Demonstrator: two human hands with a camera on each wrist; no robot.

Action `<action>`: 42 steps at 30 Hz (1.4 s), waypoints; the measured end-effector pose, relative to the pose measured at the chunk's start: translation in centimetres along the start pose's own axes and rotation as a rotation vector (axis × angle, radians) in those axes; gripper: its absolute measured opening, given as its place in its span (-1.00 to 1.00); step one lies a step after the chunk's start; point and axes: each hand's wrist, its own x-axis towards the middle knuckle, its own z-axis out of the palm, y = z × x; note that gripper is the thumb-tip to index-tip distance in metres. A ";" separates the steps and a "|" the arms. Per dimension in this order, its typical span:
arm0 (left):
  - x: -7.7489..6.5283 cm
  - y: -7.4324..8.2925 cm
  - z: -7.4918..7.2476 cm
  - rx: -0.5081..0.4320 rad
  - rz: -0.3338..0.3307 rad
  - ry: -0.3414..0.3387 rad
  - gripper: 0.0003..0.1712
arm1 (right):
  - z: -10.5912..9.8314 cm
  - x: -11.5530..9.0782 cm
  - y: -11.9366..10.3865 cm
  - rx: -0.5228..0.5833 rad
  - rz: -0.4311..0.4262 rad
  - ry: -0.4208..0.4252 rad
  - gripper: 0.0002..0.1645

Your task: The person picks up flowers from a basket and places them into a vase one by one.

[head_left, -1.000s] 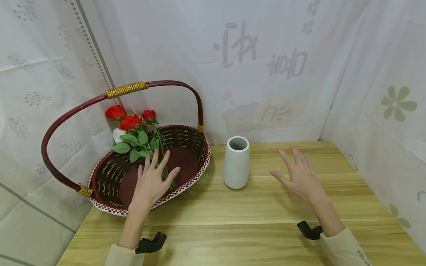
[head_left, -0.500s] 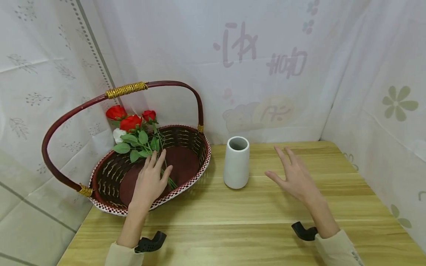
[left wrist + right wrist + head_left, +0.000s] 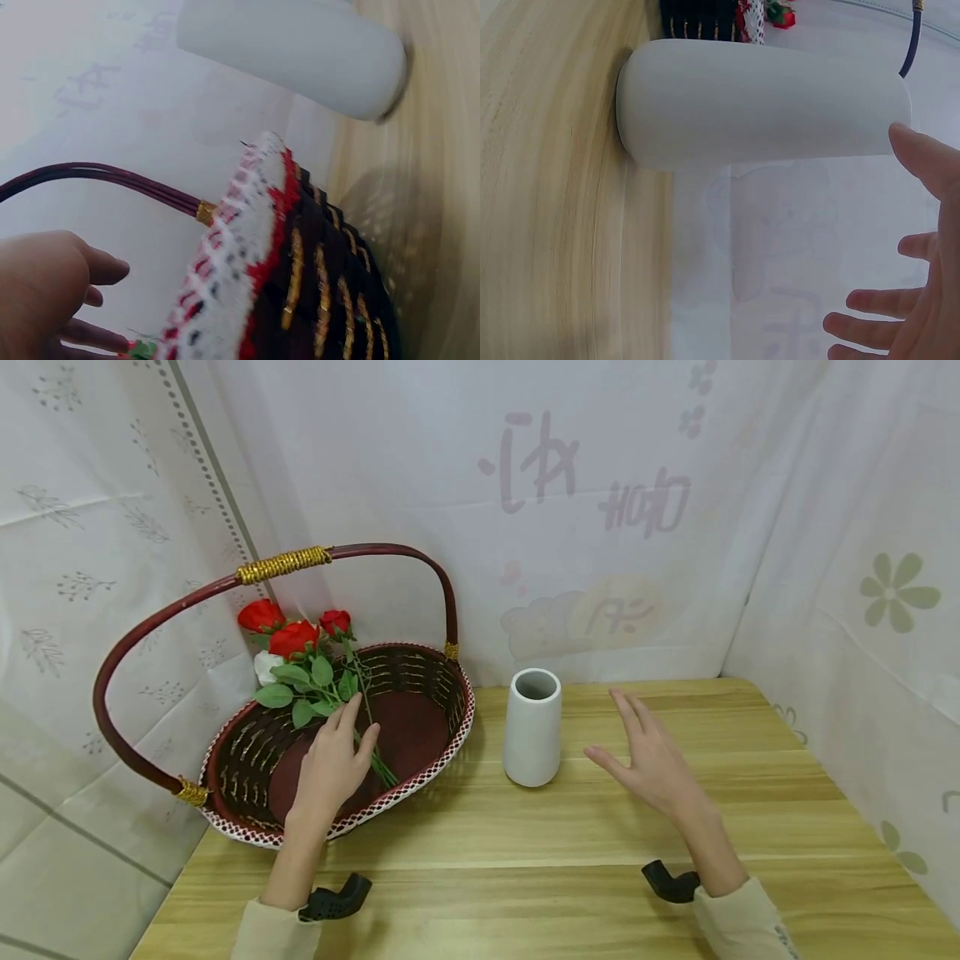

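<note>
A dark woven basket (image 3: pixel 247 760) with a tall arched handle stands at the left of the table. Artificial roses (image 3: pixel 295 638), red ones and a white one, lie in it with their green stems (image 3: pixel 384 770) toward the front rim. Over the basket's front part hovers my left hand (image 3: pixel 330 768), fingers extended near the stems and holding nothing. The white vase (image 3: pixel 531 735) stands upright right of the basket. My right hand (image 3: pixel 652 764) is to the vase's right, thumb and fingers spread, apart from it in the head view. In the right wrist view its thumb (image 3: pixel 922 154) overlaps the vase's top edge.
The wooden table (image 3: pixel 480 902) reaches back to a white printed curtain (image 3: pixel 375 460). Another curtain (image 3: pixel 862 693) borders the right side. The basket's handle (image 3: pixel 285 563) arches high above the roses. Black wrist-worn devices (image 3: pixel 337 897) sit at both cuffs.
My right hand has moved left, closer to the vase. My left hand has shifted slightly left, its fingers drawn closer together. Basket, roses and vase have stayed in place.
</note>
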 end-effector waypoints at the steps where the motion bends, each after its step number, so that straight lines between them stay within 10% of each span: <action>1: 0.0 0.1 -0.1 -0.009 -0.006 -0.010 -0.29 | 0.1 0.0 -0.1 0.005 -0.001 0.001 0.14; 42: 3.7 0.5 -1.1 -0.182 -0.143 -0.142 -0.29 | 2.7 0.7 -1.5 0.171 0.048 -0.025 0.22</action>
